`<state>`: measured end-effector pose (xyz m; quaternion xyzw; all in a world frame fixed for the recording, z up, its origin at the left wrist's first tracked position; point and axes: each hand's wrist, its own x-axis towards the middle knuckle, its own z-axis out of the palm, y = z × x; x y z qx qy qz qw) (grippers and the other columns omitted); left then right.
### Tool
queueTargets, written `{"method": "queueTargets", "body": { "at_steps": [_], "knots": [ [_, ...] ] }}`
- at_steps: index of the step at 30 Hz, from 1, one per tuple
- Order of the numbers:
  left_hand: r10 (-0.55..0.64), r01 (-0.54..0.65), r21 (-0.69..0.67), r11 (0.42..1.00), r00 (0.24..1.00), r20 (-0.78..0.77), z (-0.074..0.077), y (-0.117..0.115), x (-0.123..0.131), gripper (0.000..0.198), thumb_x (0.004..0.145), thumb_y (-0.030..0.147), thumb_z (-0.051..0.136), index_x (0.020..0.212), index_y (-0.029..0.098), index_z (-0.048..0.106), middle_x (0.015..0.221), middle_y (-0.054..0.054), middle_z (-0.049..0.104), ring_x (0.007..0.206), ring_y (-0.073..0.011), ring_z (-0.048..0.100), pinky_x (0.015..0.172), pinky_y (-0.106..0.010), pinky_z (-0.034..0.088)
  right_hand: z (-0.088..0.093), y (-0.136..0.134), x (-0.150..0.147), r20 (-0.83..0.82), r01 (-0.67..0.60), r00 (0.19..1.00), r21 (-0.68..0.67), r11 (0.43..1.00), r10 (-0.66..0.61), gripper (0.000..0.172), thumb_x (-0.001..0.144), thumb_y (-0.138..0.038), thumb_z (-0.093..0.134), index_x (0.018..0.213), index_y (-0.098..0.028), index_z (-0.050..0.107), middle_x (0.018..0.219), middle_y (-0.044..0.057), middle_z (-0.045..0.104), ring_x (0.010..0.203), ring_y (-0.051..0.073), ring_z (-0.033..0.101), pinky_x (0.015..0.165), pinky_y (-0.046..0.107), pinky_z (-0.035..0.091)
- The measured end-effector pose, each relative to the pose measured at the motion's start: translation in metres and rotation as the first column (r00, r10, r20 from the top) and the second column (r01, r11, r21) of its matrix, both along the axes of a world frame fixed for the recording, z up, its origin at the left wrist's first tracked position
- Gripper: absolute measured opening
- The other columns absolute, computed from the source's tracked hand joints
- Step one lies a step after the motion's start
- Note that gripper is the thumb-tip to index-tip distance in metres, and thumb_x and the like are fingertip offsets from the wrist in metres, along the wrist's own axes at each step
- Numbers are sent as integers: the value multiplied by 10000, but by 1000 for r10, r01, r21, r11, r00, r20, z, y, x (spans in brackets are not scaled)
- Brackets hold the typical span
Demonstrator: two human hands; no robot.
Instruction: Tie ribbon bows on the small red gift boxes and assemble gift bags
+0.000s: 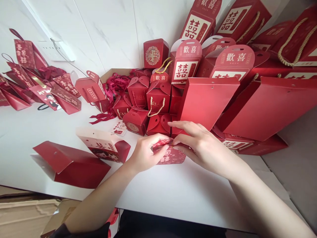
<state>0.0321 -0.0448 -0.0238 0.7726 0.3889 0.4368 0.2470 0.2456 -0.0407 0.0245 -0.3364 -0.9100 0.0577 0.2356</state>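
Observation:
A small red box (177, 158) with pale characters stands on the white table, near the middle of the view. My left hand (150, 150) pinches its top edge from the left, thumb and fingers closed on it. My right hand (198, 142) is at the same top edge from the right, its thumb and a finger pressed together on the box's top, while the index finger stretches out above. The fingertips of both hands nearly meet there. Part of the box's top is hidden behind the fingers.
Many red gift boxes (158, 97) crowd the back and right, with tall ones (210, 99) just behind my right hand. Two open boxes (79, 168) (119, 148) stand left of my left hand. Ribbons (116, 86) and pouch-like boxes (66, 99) lie farther left. Cardboard (22, 216) is below the table's edge.

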Motion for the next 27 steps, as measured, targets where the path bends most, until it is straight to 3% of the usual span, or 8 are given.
{"method": "queueTargets", "body": {
  "at_steps": [7, 14, 21, 24, 27],
  "knots": [
    [0, 2, 67, 998, 999, -33, 1, -2, -1, 160, 845, 185, 660, 1005, 181, 669, 912, -30, 742, 788, -144, 694, 749, -235, 564, -2, -5, -5, 20, 45, 999, 111, 993, -48, 133, 959, -183, 539, 933, -157, 667, 1379, 145, 577, 1216, 311, 577, 937, 490, 516],
    [29, -21, 143, 990, 998, -53, -4, -2, 0, 100, 894, 187, 610, 963, 195, 682, 872, -18, 748, 752, -137, 695, 725, -236, 559, 1, -5, 1, -143, 27, 989, 17, 999, -24, 106, 966, -213, 538, 975, -192, 642, 1283, 116, 621, 1080, 243, 614, 901, 431, 527],
    [-101, 97, 88, 991, 994, 50, 2, -3, 2, 236, 886, 134, 583, 1117, 170, 621, 1142, -109, 697, 1073, -207, 664, 919, -337, 554, 5, 0, 8, -139, -80, 983, 249, 965, 118, 123, 907, -139, 612, 999, -198, 669, 1044, 105, 632, 994, 249, 588, 814, 405, 493],
    [-39, 28, 198, 980, 998, 53, 3, -3, 3, 195, 861, 91, 606, 1034, 171, 645, 1198, -114, 687, 1188, -236, 614, 1009, -396, 513, 6, -1, 5, -99, -132, 981, 302, 944, 169, 119, 913, -130, 595, 1008, -171, 655, 972, 98, 662, 943, 232, 606, 794, 384, 483],
    [-19, 9, 307, 952, 999, 30, 4, -2, 2, 193, 833, 29, 606, 940, 181, 656, 1100, -77, 726, 1144, -225, 628, 992, -402, 512, 6, -2, 2, -97, -160, 977, 267, 950, 192, 103, 943, -148, 543, 960, -174, 641, 955, 92, 696, 908, 215, 639, 762, 358, 478]
  ]
}}
